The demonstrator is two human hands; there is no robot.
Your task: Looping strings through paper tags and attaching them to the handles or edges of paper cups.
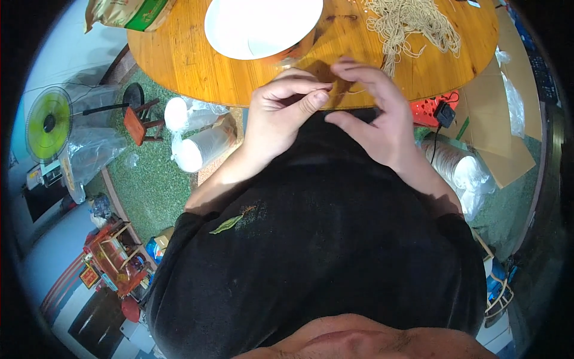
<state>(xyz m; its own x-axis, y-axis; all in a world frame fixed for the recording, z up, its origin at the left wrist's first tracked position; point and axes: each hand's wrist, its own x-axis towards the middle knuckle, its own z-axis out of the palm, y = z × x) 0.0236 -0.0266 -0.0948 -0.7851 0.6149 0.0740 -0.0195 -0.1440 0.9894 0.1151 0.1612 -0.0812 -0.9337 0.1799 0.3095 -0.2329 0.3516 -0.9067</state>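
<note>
Left hand: the left hand [280, 110] sits at the near edge of the counter [179, 60], its grip pinched nearly shut, thumb against forefinger, on a thin pale strand [350, 93].
Right hand: the right hand [376, 113] is just beside the left, fingers curled over the same spot; whether its grip has the strand I cannot tell.
Strand: it lies between the two hands at the counter's edge, too thin to make out further.
Noodles: a loose pile of pale noodles [412, 24] rests on the counter beyond the right hand.
Bowl: a white bowl [263, 24] stands on the counter beyond the left hand.
Bag: a bag [125, 13] lies at the counter's far left.
Floor: a green fan [48, 122], a small stool [142, 119] and wrapped stacks of white bowls [200, 146].
</note>
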